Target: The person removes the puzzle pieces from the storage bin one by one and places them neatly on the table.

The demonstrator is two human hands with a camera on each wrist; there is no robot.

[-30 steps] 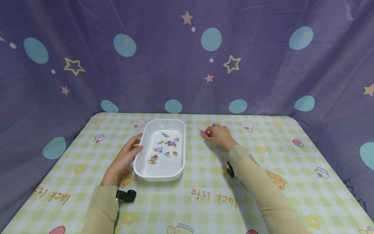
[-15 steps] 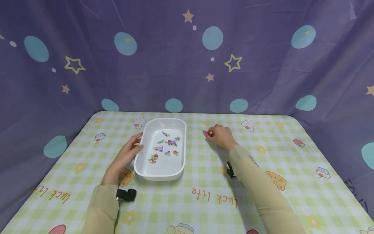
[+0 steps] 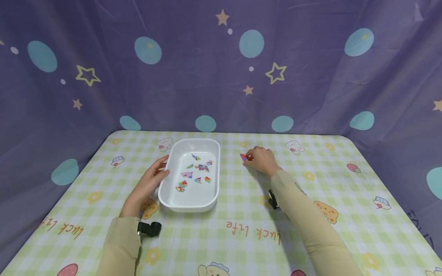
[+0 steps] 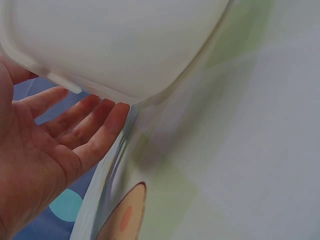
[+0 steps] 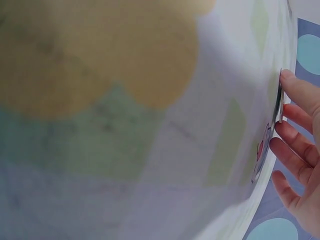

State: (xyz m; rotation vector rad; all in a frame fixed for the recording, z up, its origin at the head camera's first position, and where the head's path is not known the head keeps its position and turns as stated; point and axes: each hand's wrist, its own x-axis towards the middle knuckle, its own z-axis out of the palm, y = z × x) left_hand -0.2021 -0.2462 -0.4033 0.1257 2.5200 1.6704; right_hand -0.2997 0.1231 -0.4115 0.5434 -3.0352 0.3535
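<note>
In the head view, my left hand (image 3: 150, 180) rests against the left side of a white plastic tray (image 3: 188, 207). The left wrist view shows its loosely bent fingers (image 4: 95, 140) touching the tray's outer wall (image 4: 135, 65) below the rim. Several small, irregular, brightly printed flat pieces (image 3: 202, 168) lie on the tray floor. To the right of the tray, my right hand (image 3: 261, 159) pinches a small red and blue flat piece (image 3: 243, 157), low over the table. Seen almost edge-on in the right wrist view, this thin piece (image 5: 280, 97) sits at the thumb and fingertips.
A green and white checked cloth (image 3: 221, 241) with cartoon prints covers the table. Behind it hangs a purple curtain (image 3: 193, 92) with stars and blue ovals. Black camera mounts (image 3: 149, 229) are on both wrists.
My right hand has shifted very slightly to the right, and the red and blue piece has tilted a little between its fingertips. My left hand and the tray have stayed in place.
</note>
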